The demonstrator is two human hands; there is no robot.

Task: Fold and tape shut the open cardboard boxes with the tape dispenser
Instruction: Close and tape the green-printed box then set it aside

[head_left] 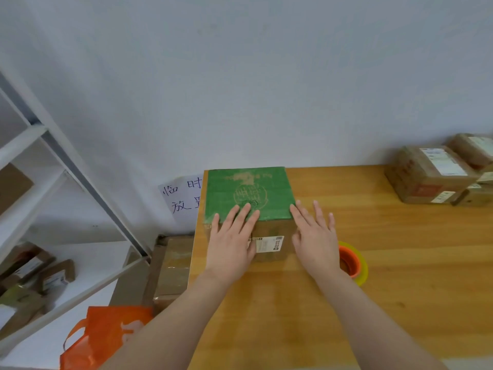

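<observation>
the box (250, 193) is brown cardboard with a green top bearing a faded round print. its flaps lie flat, and a white barcode label (269, 244) is on its near side. the left hand (230, 241) rests flat on its near top edge, fingers straight. the right hand (316, 241), fingers straight and spread, is at its right side. the tape (352, 263) lies just right of that hand on the table (400, 249). stacked parcels (426, 174) sit far to the right.

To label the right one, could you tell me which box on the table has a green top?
The box the left hand rests on, at the table's left edge; the stacked far-right boxes are brown.
</observation>
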